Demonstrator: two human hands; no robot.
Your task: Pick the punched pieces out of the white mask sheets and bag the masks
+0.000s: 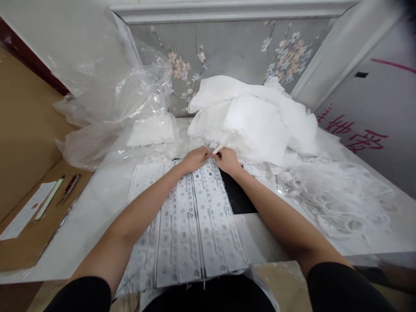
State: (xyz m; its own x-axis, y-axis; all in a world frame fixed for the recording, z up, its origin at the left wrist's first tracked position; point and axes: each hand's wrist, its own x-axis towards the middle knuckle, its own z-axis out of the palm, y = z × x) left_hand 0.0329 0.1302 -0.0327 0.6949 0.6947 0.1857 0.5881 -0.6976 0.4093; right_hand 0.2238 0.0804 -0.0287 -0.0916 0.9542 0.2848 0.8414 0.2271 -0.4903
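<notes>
Pale printed sheets (185, 221), marked with rows of small circles and wavy lines, lie in front of me and reach the table's near edge. At their far edge my left hand (196, 159) is closed, thumb and fingers pinched together; what they grip is too small to make out. Right beside it, my right hand (228, 161) pinches a slim white stick-like piece (223, 144) that slants up to the right. Its exact kind does not show. Under my right wrist is a flat black panel (238, 193), partly covered by the sheets.
White soft sheets (256, 121) are heaped behind my hands. Clear plastic bags (120, 104) stand at the left, around a white stack (151, 129). Tangled white strips (338, 195) spread on the right. Pens (69, 188) and a pale green stick (49, 199) lie on cardboard (19, 255).
</notes>
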